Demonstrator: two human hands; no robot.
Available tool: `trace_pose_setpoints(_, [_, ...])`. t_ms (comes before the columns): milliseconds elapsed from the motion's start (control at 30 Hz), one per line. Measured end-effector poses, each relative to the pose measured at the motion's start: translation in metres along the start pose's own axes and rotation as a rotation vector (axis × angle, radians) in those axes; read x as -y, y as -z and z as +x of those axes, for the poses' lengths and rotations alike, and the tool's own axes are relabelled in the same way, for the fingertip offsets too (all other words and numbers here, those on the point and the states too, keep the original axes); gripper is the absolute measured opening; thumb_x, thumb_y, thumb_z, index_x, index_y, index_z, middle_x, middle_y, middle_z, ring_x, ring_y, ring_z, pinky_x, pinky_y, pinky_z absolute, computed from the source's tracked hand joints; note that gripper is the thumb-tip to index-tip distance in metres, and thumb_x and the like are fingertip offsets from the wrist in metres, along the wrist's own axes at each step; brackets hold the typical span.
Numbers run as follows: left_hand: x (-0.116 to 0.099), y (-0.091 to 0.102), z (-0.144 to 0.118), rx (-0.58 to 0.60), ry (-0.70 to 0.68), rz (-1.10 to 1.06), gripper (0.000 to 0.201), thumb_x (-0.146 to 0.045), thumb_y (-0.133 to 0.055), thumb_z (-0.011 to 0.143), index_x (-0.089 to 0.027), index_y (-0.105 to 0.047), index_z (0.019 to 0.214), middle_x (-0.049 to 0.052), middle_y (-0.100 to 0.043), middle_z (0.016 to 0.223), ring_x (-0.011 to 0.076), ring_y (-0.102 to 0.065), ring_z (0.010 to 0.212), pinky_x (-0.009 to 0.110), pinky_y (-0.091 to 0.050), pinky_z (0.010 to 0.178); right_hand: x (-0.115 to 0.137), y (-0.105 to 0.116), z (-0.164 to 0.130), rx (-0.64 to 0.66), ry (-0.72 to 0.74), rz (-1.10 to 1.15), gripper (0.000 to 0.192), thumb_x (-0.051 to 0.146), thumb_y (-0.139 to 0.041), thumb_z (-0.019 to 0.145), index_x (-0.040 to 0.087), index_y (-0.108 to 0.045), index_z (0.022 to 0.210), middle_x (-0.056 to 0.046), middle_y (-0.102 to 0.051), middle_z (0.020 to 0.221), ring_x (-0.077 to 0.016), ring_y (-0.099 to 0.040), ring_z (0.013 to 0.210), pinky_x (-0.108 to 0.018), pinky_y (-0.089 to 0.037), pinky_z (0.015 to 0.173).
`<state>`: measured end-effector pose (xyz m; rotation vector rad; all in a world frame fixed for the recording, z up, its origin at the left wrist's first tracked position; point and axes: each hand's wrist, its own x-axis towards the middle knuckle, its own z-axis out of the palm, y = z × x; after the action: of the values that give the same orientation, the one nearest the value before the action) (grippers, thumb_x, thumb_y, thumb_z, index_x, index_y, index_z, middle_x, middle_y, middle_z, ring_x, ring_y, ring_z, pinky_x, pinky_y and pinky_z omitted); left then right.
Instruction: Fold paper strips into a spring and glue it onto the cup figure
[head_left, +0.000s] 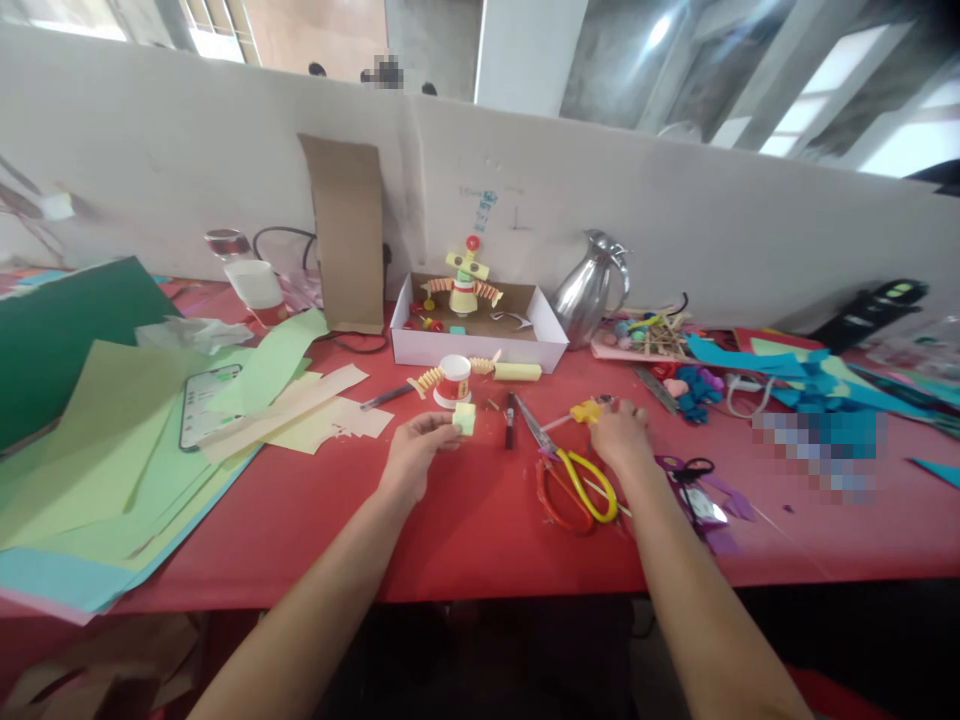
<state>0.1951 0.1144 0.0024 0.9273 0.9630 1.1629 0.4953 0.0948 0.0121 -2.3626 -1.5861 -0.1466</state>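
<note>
On the red desk (465,520), near its middle: left hand (416,450) pinching a small pale green block (465,418), just in front of a paper cup figure (453,380). Right hand (621,435) curled over the desk, fingertips at a yellow piece (586,411); gripped or only touched, hard to say at this size. Between the hands, a dark marker (510,420) and yellow-handled scissors (570,462). Behind, a white box (480,345) with a second figure; steel jug (592,290) beside it. Left, green sheets (97,440) and a phone (202,405).
</note>
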Motion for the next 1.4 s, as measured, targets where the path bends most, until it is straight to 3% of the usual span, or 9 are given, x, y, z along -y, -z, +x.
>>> trace_pose_setpoints(67, [0.0, -0.001, -0.001, 0.022, 0.012, 0.01, 0.024, -0.027, -0.083, 0.059, -0.014, -0.073, 0.077, 0.006, -0.072, 0.074, 0.0137, -0.064, 0.064, 0.026, -0.049, 0.066, 0.027, 0.005, -0.016, -0.114, 0.116, 0.237, 0.031, 0.02, -0.054, 0.087, 0.01, -0.065, 0.114, -0.026, -0.056, 0.128, -0.0366, -0.051, 0.121, -0.05, -0.042, 0.095])
trace_pose_setpoints(133, [0.0, -0.001, -0.001, 0.045, 0.01, 0.023, 0.024, -0.027, -0.082, 0.061, -0.014, -0.074, 0.079, 0.006, -0.072, 0.076, 0.0136, -0.064, 0.066, 0.026, -0.049, 0.067, 0.061, 0.006, -0.035, 0.012, 0.255, 0.656, 0.032, 0.028, -0.057, 0.086, 0.018, -0.064, 0.115, -0.016, -0.062, 0.122, -0.029, -0.057, 0.114, -0.044, -0.046, 0.096])
trace_pose_setpoints(233, [0.0, -0.001, -0.002, 0.057, 0.009, 0.021, 0.025, -0.027, -0.082, 0.062, -0.014, -0.074, 0.082, 0.005, -0.073, 0.078, 0.0126, -0.063, 0.067, 0.025, -0.049, 0.068, 0.108, -0.004, -0.058, 0.385, 0.124, 1.23, 0.033, 0.041, -0.067, 0.079, 0.022, -0.065, 0.106, -0.008, -0.069, 0.102, -0.0232, -0.066, 0.096, -0.038, -0.052, 0.086])
trace_pose_setpoints(367, [-0.002, -0.002, -0.003, 0.075, 0.041, 0.011, 0.025, -0.026, -0.082, 0.061, -0.015, -0.074, 0.081, 0.004, -0.072, 0.078, 0.0112, -0.062, 0.067, 0.024, -0.048, 0.067, 0.13, -0.017, -0.069, 0.51, -0.053, 1.598, 0.03, 0.042, -0.074, 0.071, 0.024, -0.066, 0.094, -0.001, -0.07, 0.087, -0.0204, -0.067, 0.084, -0.036, -0.054, 0.079])
trace_pose_setpoints(633, [-0.001, -0.003, -0.005, 0.151, 0.039, 0.065, 0.02, -0.025, -0.08, 0.065, -0.016, -0.071, 0.08, 0.001, -0.069, 0.074, 0.0103, -0.06, 0.066, 0.023, -0.046, 0.068, 0.124, -0.019, -0.07, 0.451, -0.081, 1.682, 0.026, 0.032, -0.078, 0.065, 0.021, -0.069, 0.085, 0.002, -0.068, 0.077, -0.0131, -0.061, 0.068, -0.03, -0.051, 0.07])
trace_pose_setpoints(867, [-0.003, -0.004, -0.006, 0.235, 0.068, -0.015, 0.023, -0.025, -0.08, 0.065, -0.017, -0.07, 0.085, 0.002, -0.069, 0.085, 0.0121, -0.064, 0.075, 0.025, -0.049, 0.074, 0.122, -0.02, -0.071, 0.474, -0.067, 1.651, 0.022, 0.031, -0.076, 0.065, 0.019, -0.067, 0.082, 0.003, -0.064, 0.067, -0.0115, -0.057, 0.059, -0.027, -0.047, 0.061])
trace_pose_setpoints(1033, [0.0, -0.003, -0.004, 0.197, 0.061, 0.013, 0.024, -0.026, -0.083, 0.063, -0.015, -0.072, 0.082, 0.003, -0.07, 0.082, 0.0118, -0.064, 0.071, 0.024, -0.051, 0.071, 0.12, -0.018, -0.071, 0.497, -0.104, 1.661, 0.023, 0.029, -0.076, 0.064, 0.02, -0.064, 0.082, 0.005, -0.061, 0.066, -0.0099, -0.058, 0.055, -0.025, -0.047, 0.058])
trace_pose_setpoints(1200, [0.0, -0.003, -0.004, 0.158, 0.079, 0.015, 0.025, -0.024, -0.084, 0.06, -0.015, -0.073, 0.08, 0.003, -0.07, 0.081, 0.0117, -0.063, 0.07, 0.024, -0.051, 0.069, 0.12, -0.017, -0.072, 0.609, -0.165, 1.726, 0.028, 0.027, -0.074, 0.064, 0.024, -0.061, 0.089, 0.007, -0.059, 0.072, -0.0093, -0.061, 0.054, -0.024, -0.049, 0.056])
trace_pose_setpoints(1400, [0.0, -0.004, -0.005, 0.117, 0.09, -0.006, 0.024, -0.021, -0.084, 0.057, -0.016, -0.071, 0.076, 0.0, -0.067, 0.073, 0.0112, -0.063, 0.066, 0.024, -0.051, 0.066, 0.121, -0.018, -0.072, 0.651, -0.14, 1.747, 0.023, 0.025, -0.07, 0.067, 0.024, -0.061, 0.087, 0.007, -0.061, 0.072, -0.0089, -0.061, 0.053, -0.023, -0.049, 0.056])
